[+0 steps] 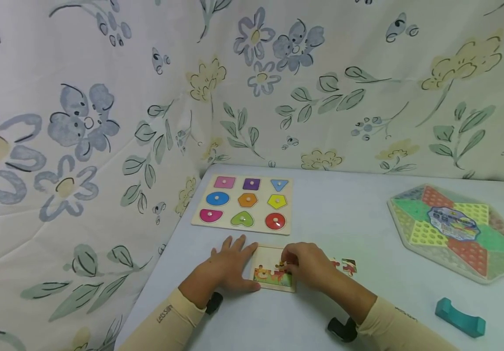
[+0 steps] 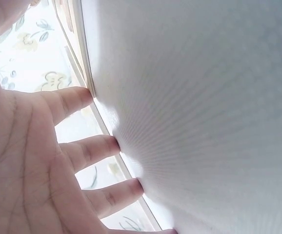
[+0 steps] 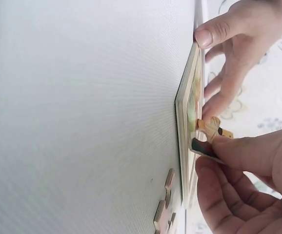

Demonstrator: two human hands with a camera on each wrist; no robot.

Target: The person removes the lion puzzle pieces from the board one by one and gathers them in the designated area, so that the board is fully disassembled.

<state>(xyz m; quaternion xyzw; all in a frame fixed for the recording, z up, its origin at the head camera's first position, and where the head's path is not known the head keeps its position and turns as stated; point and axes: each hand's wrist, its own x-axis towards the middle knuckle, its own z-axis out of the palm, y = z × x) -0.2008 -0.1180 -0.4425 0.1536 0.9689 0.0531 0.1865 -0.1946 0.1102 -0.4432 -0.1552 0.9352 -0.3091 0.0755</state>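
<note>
A small wooden jigsaw tray (image 1: 267, 256) lies on the table, with animal-picture pieces (image 1: 266, 277) along its near side. My left hand (image 1: 230, 268) spreads its fingers at the tray's left side, the thumb at the near left corner. In the right wrist view that thumb (image 3: 205, 38) touches the tray's edge. Thumb and forefinger of my right hand (image 1: 308, 265) pinch a jigsaw piece (image 3: 210, 129), yellowish and dark green, which is tilted over the tray. Loose jigsaw pieces (image 1: 348, 266) lie to the right, partly hidden by my right hand.
A knob puzzle board (image 1: 234, 187) with colourful shapes lies behind the tray. On the right is a hexagonal board with coloured, holed triangles (image 1: 438, 201) under a clear cover. A teal arched block (image 1: 459, 319) lies at the near right. Floral cloth (image 1: 243, 136) hangs behind the table.
</note>
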